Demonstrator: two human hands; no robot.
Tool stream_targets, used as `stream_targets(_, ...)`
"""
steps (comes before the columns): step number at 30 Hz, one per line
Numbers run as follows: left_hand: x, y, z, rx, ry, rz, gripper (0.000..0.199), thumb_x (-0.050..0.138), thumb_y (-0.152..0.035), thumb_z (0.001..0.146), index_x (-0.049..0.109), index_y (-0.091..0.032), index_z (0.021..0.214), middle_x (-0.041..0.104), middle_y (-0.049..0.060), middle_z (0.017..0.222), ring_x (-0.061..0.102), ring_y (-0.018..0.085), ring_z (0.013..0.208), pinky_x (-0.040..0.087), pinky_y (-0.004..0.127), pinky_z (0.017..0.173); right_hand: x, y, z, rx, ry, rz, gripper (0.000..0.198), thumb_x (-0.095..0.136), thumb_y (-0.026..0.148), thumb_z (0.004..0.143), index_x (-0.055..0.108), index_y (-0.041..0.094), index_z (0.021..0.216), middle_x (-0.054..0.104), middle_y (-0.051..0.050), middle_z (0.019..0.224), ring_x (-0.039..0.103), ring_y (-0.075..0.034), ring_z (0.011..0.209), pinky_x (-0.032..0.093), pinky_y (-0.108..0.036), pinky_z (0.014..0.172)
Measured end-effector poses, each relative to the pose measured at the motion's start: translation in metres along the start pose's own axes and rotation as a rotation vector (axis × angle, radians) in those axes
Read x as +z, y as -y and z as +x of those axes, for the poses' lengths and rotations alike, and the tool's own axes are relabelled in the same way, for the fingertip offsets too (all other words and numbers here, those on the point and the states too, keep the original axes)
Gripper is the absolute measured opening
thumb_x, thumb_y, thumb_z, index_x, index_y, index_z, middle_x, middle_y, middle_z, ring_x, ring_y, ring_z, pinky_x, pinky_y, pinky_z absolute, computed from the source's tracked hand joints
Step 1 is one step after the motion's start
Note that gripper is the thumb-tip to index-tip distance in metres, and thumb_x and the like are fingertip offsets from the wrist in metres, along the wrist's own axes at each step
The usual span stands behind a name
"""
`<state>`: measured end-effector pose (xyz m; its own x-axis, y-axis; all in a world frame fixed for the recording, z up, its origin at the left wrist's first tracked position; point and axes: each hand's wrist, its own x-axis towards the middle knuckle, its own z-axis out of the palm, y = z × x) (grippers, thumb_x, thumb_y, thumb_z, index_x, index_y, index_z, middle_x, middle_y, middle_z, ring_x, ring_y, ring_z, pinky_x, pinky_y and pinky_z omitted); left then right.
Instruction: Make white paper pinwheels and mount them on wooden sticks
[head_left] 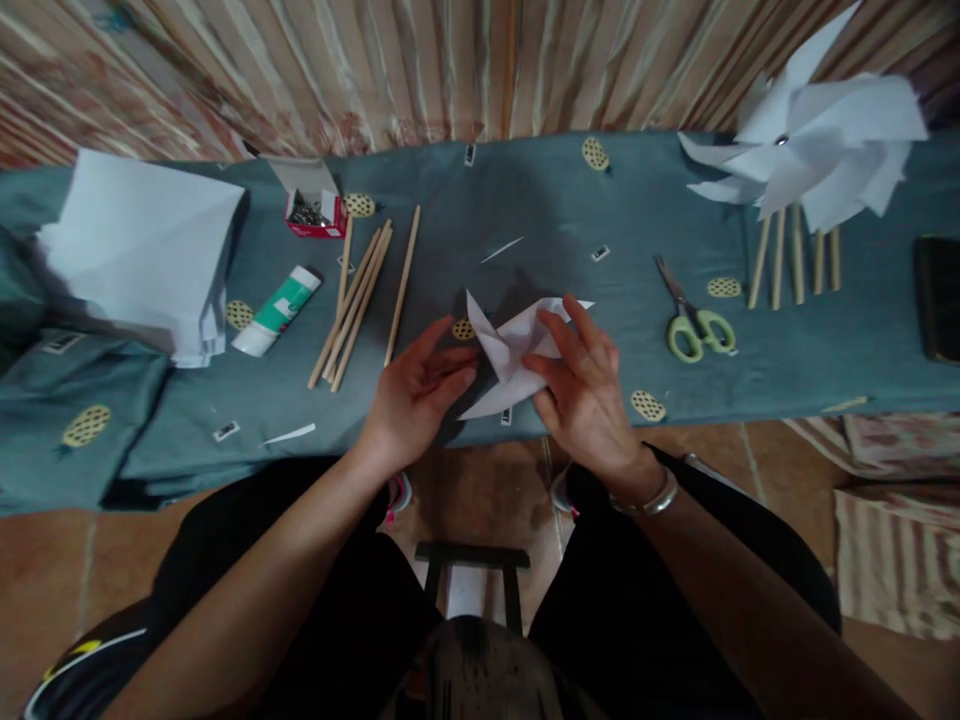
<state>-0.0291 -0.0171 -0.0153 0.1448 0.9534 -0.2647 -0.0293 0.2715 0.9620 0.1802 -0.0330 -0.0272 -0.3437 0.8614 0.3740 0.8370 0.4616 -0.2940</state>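
Observation:
A white paper pinwheel, its blades partly folded in toward the middle, is near the front edge of the cloth-covered table. My right hand grips it from the right, thumb and fingers pressed on the paper. To its left, my left hand has its fingers apart and curved, holding nothing; a small gap seems to lie between it and the paper. Left of my left hand lie several thin wooden sticks, with one stick set apart. Scissors with green handles rest to the right of my right hand.
A stack of white paper lies at the left. Beside it are a green and white glue stick and an opened red box of metal pins. Finished paper pinwheels on sticks lie at the right, near a dark object at the edge.

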Motion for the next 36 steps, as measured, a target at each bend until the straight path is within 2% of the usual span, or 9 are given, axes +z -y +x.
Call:
stream_targets(3, 0.009, -0.003, 0.001, -0.110, 0.019, -0.244, 0.089, 0.082, -0.032, 0.071, 0.038, -0.016, 0.147, 0.077, 0.008, 0.102, 0.071, 0.026, 0.104, 0.051, 0.043, 0.099, 0.002, -0.002, 0.001, 0.027, -0.034, 0.017, 0.021, 0.054, 0.011, 0.087, 0.070, 0.020, 0.096, 0.053, -0.011, 0.148, 0.033, -0.034, 0.147, 0.038, -0.056, 0.111)
stream_targets(8, 0.022, -0.009, -0.001, -0.213, 0.128, -0.461, 0.085, 0.081, -0.033, 0.073, 0.037, -0.017, 0.144, 0.077, 0.006, 0.095, 0.073, 0.024, 0.095, 0.050, 0.042, 0.099, 0.001, -0.002, 0.000, 0.052, -0.046, 0.045, 0.021, 0.055, 0.012, 0.086, 0.072, 0.021, 0.093, 0.055, -0.009, 0.146, 0.035, -0.034, 0.146, 0.040, -0.054, 0.111)
stream_targets(11, 0.027, -0.013, -0.001, -0.211, 0.181, -0.482, 0.081, 0.082, -0.033, 0.072, 0.040, -0.017, 0.140, 0.076, 0.006, 0.095, 0.073, 0.021, 0.089, 0.052, 0.034, 0.090, -0.003, 0.000, -0.001, 0.057, -0.054, 0.049, 0.020, 0.055, 0.015, 0.089, 0.072, 0.023, 0.094, 0.055, -0.007, 0.145, 0.036, -0.034, 0.145, 0.038, -0.054, 0.112)
stream_targets(14, 0.031, -0.013, 0.000, -0.207, 0.221, -0.490, 0.064, 0.081, -0.034, 0.072, 0.051, -0.018, 0.126, 0.075, 0.005, 0.098, 0.072, 0.018, 0.083, 0.052, 0.027, 0.078, -0.007, 0.004, 0.000, 0.040, -0.071, 0.032, 0.019, 0.054, 0.015, 0.090, 0.071, 0.022, 0.093, 0.055, -0.008, 0.145, 0.037, -0.033, 0.145, 0.038, -0.053, 0.112)
stream_targets(17, 0.034, -0.012, 0.001, -0.197, 0.199, -0.522, 0.050, 0.081, -0.036, 0.070, 0.059, -0.018, 0.111, 0.073, 0.003, 0.097, 0.069, 0.016, 0.081, 0.052, 0.026, 0.076, -0.009, 0.007, 0.001, -0.009, -0.103, 0.004, 0.017, 0.053, 0.014, 0.091, 0.069, 0.020, 0.095, 0.056, -0.012, 0.144, 0.037, -0.033, 0.144, 0.039, -0.052, 0.111)
stream_targets(23, 0.033, -0.016, 0.000, -0.142, 0.133, -0.432, 0.042, 0.081, -0.038, 0.069, 0.068, -0.016, 0.102, 0.075, 0.004, 0.093, 0.068, 0.017, 0.080, 0.050, 0.027, 0.075, -0.013, 0.014, -0.004, -0.053, -0.073, 0.015, 0.036, 0.052, 0.014, 0.090, 0.056, 0.022, 0.124, 0.044, -0.013, 0.154, 0.029, -0.033, 0.149, 0.036, -0.057, 0.111)
stream_targets(28, 0.030, -0.021, 0.000, -0.147, 0.166, -0.391, 0.043, 0.083, -0.041, 0.064, 0.074, -0.014, 0.097, 0.076, 0.005, 0.087, 0.068, 0.019, 0.074, 0.048, 0.028, 0.069, -0.019, 0.017, -0.008, -0.087, -0.075, 0.036, 0.055, 0.060, 0.032, 0.089, 0.043, 0.022, 0.140, 0.030, -0.017, 0.160, 0.022, -0.038, 0.151, 0.034, -0.062, 0.110)
stream_targets(32, 0.034, -0.020, 0.001, -0.179, 0.135, -0.440, 0.037, 0.088, -0.034, 0.057, 0.077, -0.014, 0.085, 0.076, 0.004, 0.079, 0.065, 0.014, 0.066, 0.048, 0.025, 0.068, -0.020, 0.018, -0.009, -0.109, -0.084, 0.022, 0.063, 0.062, 0.048, 0.088, 0.041, 0.021, 0.142, 0.029, -0.020, 0.160, 0.022, -0.040, 0.150, 0.033, -0.064, 0.110)
stream_targets(36, 0.039, -0.018, 0.001, -0.180, 0.102, -0.456, 0.033, 0.089, -0.031, 0.056, 0.077, -0.015, 0.082, 0.077, 0.004, 0.081, 0.066, 0.014, 0.070, 0.050, 0.026, 0.072, -0.021, 0.020, -0.009, -0.132, -0.095, 0.023, 0.074, 0.060, 0.063, 0.085, 0.041, 0.020, 0.142, 0.032, -0.022, 0.158, 0.025, -0.041, 0.148, 0.034, -0.064, 0.108)
